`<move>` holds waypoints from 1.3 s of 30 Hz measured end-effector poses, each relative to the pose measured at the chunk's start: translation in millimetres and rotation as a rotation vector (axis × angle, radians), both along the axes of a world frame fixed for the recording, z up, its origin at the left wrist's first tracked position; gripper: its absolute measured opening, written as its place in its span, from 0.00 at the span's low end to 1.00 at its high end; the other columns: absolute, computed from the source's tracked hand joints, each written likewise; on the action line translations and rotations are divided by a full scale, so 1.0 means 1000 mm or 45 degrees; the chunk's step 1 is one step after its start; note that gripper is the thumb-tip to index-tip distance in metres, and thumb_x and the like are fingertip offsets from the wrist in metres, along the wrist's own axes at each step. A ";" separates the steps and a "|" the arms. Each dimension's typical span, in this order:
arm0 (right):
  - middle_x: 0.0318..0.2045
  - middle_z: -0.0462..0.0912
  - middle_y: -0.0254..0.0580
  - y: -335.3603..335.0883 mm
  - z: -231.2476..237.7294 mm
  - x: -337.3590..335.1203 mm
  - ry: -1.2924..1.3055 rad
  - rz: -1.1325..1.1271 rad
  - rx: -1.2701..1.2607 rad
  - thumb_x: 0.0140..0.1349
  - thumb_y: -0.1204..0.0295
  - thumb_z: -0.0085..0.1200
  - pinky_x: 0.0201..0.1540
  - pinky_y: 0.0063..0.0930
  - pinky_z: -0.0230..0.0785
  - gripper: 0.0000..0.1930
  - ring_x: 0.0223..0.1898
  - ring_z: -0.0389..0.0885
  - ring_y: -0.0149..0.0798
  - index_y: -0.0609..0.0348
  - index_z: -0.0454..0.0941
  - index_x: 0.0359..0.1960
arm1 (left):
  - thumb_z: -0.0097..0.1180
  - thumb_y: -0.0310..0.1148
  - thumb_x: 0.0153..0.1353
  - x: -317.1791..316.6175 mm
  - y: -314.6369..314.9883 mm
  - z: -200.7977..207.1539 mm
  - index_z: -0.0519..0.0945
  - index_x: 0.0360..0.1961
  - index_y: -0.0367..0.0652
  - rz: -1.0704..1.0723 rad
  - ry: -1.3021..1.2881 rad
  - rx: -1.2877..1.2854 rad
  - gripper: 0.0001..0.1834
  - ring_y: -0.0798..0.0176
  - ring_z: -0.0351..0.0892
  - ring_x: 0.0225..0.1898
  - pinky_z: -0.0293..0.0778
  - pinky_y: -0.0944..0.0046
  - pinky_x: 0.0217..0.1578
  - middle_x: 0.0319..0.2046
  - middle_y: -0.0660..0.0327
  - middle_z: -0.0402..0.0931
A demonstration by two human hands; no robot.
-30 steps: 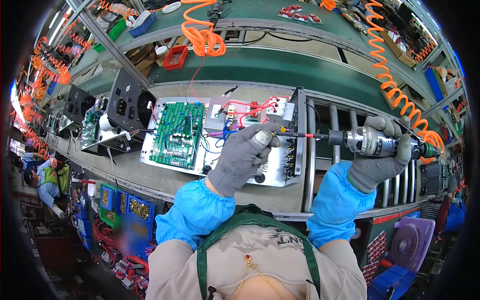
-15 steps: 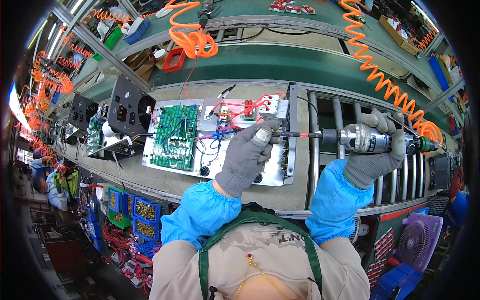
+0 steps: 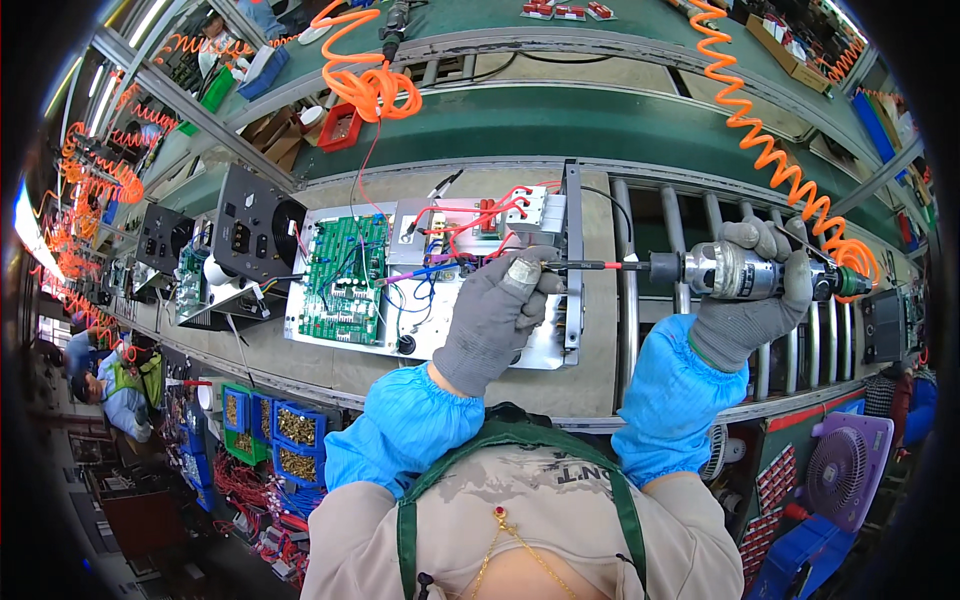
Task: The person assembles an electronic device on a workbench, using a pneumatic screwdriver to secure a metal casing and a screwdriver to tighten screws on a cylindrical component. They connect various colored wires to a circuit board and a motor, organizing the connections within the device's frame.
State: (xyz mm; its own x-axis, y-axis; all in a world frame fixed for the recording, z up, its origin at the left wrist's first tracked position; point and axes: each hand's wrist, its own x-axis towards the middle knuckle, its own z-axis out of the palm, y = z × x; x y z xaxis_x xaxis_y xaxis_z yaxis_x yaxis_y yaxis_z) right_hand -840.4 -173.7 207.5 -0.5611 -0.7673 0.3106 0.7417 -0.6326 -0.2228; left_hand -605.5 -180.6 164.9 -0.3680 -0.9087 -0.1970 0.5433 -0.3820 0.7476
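Observation:
My right hand [image 3: 765, 280], in a grey glove, is wrapped round a silver air screwdriver [image 3: 725, 272] lying level. Its long thin bit [image 3: 610, 265] points left across the upright end panel [image 3: 573, 215] of a metal chassis [image 3: 455, 335]. My left hand [image 3: 495, 310], gloved too, is closed just inside that panel, at the far end of the bit. Whatever its fingers pinch there is hidden. Beside it run blue and purple wires [image 3: 430, 270]. Red wires [image 3: 468, 228] lead to a white terminal block [image 3: 527, 208] behind the hand. A green circuit board [image 3: 345, 265] covers the chassis's left part.
An orange coiled hose [image 3: 790, 180] runs from above to the screwdriver's rear. Metal rollers [image 3: 683, 235] lie right of the chassis. Black-cased units [image 3: 255, 215] stand to its left. Blue bins of brass parts [image 3: 298, 428] sit below left, a purple fan [image 3: 838, 470] below right.
The chassis and bench have shifted slightly left in the view. Both hands keep nearly the same hold, with the bit still reaching to my left fingers. A person at far left has shifted posture.

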 end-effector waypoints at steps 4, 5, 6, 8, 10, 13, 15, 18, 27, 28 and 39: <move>0.26 0.72 0.32 0.000 -0.003 -0.005 -0.024 0.024 -0.013 0.52 0.75 0.56 0.42 0.36 0.72 0.18 0.31 0.71 0.31 0.60 0.70 0.46 | 0.51 0.42 0.67 -0.004 0.001 0.003 0.73 0.51 0.33 -0.008 0.059 0.009 0.22 0.77 0.60 0.19 0.59 0.77 0.20 0.31 0.59 0.78; 0.26 0.72 0.32 0.000 -0.004 -0.005 -0.035 0.020 -0.012 0.52 0.75 0.56 0.42 0.36 0.72 0.18 0.31 0.71 0.31 0.60 0.70 0.46 | 0.51 0.42 0.67 -0.004 0.001 0.003 0.74 0.50 0.33 -0.003 0.034 -0.012 0.21 0.77 0.60 0.20 0.59 0.77 0.21 0.30 0.59 0.78; 0.26 0.72 0.32 0.000 -0.004 -0.005 -0.046 0.019 -0.010 0.52 0.75 0.56 0.42 0.36 0.72 0.18 0.31 0.71 0.31 0.60 0.70 0.46 | 0.52 0.42 0.67 -0.005 0.002 0.003 0.74 0.50 0.34 0.006 0.009 -0.033 0.21 0.77 0.61 0.20 0.60 0.77 0.21 0.30 0.59 0.78; 0.26 0.70 0.30 0.000 -0.004 -0.005 -0.012 0.007 -0.010 0.53 0.75 0.57 0.42 0.33 0.71 0.17 0.31 0.69 0.28 0.59 0.71 0.46 | 0.53 0.41 0.65 -0.005 0.002 0.001 0.75 0.50 0.36 0.060 -0.153 -0.119 0.20 0.78 0.62 0.20 0.61 0.77 0.21 0.30 0.60 0.78; 0.26 0.68 0.28 0.001 -0.005 -0.005 -0.001 0.015 -0.009 0.53 0.75 0.58 0.42 0.33 0.71 0.18 0.32 0.69 0.27 0.59 0.71 0.46 | 0.56 0.41 0.64 -0.007 0.003 0.000 0.76 0.51 0.40 0.150 -0.429 -0.246 0.19 0.78 0.63 0.20 0.61 0.76 0.21 0.29 0.61 0.77; 0.26 0.68 0.29 0.002 0.000 0.000 0.002 0.039 0.001 0.52 0.74 0.59 0.44 0.37 0.71 0.19 0.32 0.69 0.28 0.58 0.70 0.47 | 0.56 0.42 0.64 -0.008 0.002 0.008 0.78 0.49 0.40 0.132 -0.487 -0.282 0.19 0.78 0.67 0.22 0.63 0.76 0.23 0.30 0.62 0.78; 0.26 0.69 0.30 0.004 0.009 0.013 0.029 0.031 0.026 0.52 0.72 0.59 0.46 0.41 0.70 0.20 0.32 0.69 0.31 0.56 0.70 0.48 | 0.55 0.42 0.64 -0.006 0.001 0.012 0.79 0.47 0.39 0.051 -0.622 -0.439 0.18 0.77 0.68 0.24 0.64 0.76 0.23 0.29 0.63 0.78; 0.24 0.64 0.25 -0.005 -0.009 0.002 -0.126 0.316 -0.315 0.50 0.74 0.61 0.47 0.38 0.68 0.22 0.31 0.67 0.26 0.56 0.70 0.49 | 0.52 0.42 0.66 -0.009 -0.004 0.024 0.80 0.46 0.39 0.102 -0.739 -0.731 0.17 0.76 0.70 0.26 0.65 0.75 0.25 0.29 0.65 0.77; 0.25 0.68 0.26 -0.016 -0.041 -0.044 -0.354 0.035 -0.078 0.49 0.77 0.60 0.47 0.39 0.70 0.17 0.30 0.69 0.28 0.59 0.73 0.42 | 0.64 0.35 0.50 0.042 -0.132 0.051 0.73 0.55 0.36 -0.518 -2.077 -0.804 0.30 0.64 0.78 0.42 0.73 0.65 0.42 0.42 0.56 0.78; 0.26 0.70 0.29 -0.018 -0.045 -0.043 -0.351 0.018 -0.069 0.50 0.76 0.60 0.47 0.40 0.71 0.18 0.31 0.72 0.30 0.60 0.74 0.44 | 0.66 0.36 0.47 0.044 -0.141 0.037 0.72 0.56 0.36 -0.654 -1.952 -0.719 0.33 0.64 0.78 0.41 0.74 0.65 0.42 0.41 0.56 0.78; 0.25 0.76 0.38 -0.047 -0.109 -0.054 -0.540 -0.327 0.318 0.53 0.73 0.57 0.46 0.41 0.73 0.17 0.28 0.75 0.34 0.61 0.73 0.45 | 0.75 0.40 0.39 0.002 -0.107 -0.016 0.70 0.55 0.40 -0.372 -1.887 -0.983 0.41 0.53 0.80 0.44 0.75 0.59 0.45 0.41 0.50 0.80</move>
